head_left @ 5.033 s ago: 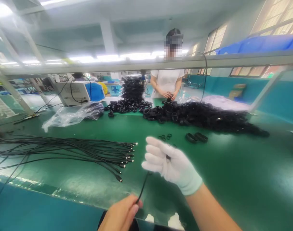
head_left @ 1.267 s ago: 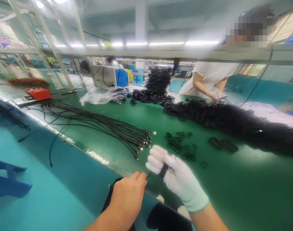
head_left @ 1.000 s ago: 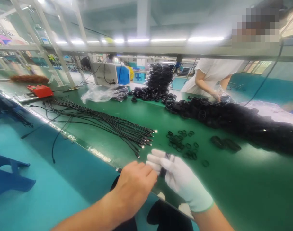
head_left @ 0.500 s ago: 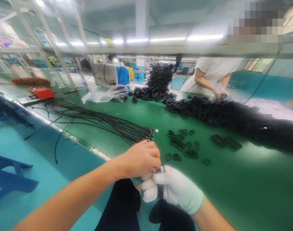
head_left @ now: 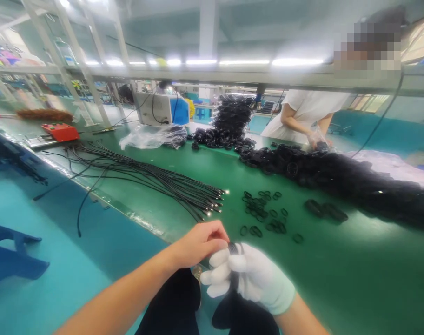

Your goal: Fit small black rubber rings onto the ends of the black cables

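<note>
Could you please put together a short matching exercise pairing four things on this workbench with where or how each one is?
Things:
1. left hand
2. right hand
3. red box
4. small black rings

Descriptions:
A. scattered loose on the green table, beyond the hands
B. bare, fingertips pinching at the top of the coiled black cable
C. at the far left of the table, past the bundle of straight black cables
D. in a white glove, closed around the coiled black cable

Pairs: 1-B, 2-D, 3-C, 4-A
</note>
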The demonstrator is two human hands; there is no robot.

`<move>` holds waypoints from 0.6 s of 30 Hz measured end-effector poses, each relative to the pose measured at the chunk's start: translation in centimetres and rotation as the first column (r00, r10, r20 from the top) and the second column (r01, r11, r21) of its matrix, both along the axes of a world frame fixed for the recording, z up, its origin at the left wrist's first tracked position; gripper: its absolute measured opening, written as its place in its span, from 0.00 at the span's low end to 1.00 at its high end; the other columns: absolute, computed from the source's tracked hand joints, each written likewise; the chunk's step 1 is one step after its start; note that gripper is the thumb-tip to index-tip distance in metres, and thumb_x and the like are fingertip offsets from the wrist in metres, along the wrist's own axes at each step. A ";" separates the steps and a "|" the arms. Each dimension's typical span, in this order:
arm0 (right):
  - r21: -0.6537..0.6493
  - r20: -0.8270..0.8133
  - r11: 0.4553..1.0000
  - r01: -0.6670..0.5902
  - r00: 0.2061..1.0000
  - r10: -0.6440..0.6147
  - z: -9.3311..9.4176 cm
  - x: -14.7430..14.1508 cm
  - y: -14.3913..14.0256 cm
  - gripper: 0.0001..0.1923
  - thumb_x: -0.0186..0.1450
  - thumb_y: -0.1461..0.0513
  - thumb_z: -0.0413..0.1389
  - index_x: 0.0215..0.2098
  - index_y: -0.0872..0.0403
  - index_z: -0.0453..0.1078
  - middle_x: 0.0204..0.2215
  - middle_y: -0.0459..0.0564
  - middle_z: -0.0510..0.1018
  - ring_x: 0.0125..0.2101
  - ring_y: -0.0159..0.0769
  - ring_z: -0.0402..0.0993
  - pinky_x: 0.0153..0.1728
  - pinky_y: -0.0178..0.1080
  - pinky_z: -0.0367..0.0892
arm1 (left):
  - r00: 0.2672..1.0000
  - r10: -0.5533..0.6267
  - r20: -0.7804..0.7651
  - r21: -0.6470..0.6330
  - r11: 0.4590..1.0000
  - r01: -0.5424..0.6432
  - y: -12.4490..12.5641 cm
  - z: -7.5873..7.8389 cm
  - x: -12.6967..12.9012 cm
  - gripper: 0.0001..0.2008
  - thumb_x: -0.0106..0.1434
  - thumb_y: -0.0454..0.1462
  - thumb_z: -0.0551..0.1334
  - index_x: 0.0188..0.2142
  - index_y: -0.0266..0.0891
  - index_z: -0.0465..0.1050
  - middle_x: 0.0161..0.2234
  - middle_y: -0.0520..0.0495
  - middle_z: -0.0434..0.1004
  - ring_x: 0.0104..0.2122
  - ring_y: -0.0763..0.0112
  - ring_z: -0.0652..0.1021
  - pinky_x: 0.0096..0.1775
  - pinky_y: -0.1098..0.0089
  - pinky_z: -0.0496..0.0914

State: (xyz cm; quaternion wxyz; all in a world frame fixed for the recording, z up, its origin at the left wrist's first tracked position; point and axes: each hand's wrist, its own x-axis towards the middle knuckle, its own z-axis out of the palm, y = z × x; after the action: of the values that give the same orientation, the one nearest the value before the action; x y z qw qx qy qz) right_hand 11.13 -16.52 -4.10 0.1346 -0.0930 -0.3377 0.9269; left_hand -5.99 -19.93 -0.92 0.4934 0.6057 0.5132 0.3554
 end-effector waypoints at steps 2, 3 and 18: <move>0.085 0.039 0.996 0.006 0.999 -0.009 -0.3 -0.2 0.2 0.21 0.58 0.56 0.60 0.42 0.66 0.70 0.32 0.63 0.79 0.32 0.46 0.78 0.35 0.46 0.68 | 0.997 0.065 0.033 0.030 0.997 -0.066 -0.6 -0.4 0.1 0.05 0.60 0.36 0.56 0.34 0.36 0.68 0.28 0.52 0.70 0.29 0.74 0.69 0.31 0.74 0.63; 0.110 0.051 0.994 0.005 0.999 -0.011 -0.4 -0.3 0.3 0.20 0.58 0.57 0.59 0.42 0.65 0.71 0.31 0.63 0.80 0.30 0.45 0.78 0.34 0.46 0.69 | 0.994 0.093 0.052 0.048 0.994 -0.095 -0.8 -0.6 0.1 0.06 0.61 0.36 0.56 0.34 0.36 0.68 0.29 0.52 0.70 0.30 0.74 0.69 0.32 0.74 0.63; 0.321 0.058 0.944 -0.080 0.996 0.065 2.0 -1.9 1.0 0.15 0.59 0.60 0.54 0.36 0.66 0.74 0.25 0.61 0.80 0.30 0.44 0.78 0.33 0.43 0.70 | 0.978 0.049 0.202 0.081 0.995 -0.067 -1.5 -2.0 -0.9 0.08 0.60 0.33 0.58 0.40 0.37 0.64 0.30 0.52 0.68 0.28 0.76 0.68 0.30 0.74 0.64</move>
State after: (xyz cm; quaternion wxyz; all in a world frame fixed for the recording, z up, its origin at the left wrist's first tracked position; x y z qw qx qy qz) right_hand 9.27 -15.52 -2.12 0.1061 -0.0787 -0.4913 0.8609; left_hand -6.92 -21.47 -2.91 0.5050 0.5726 0.4626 0.4507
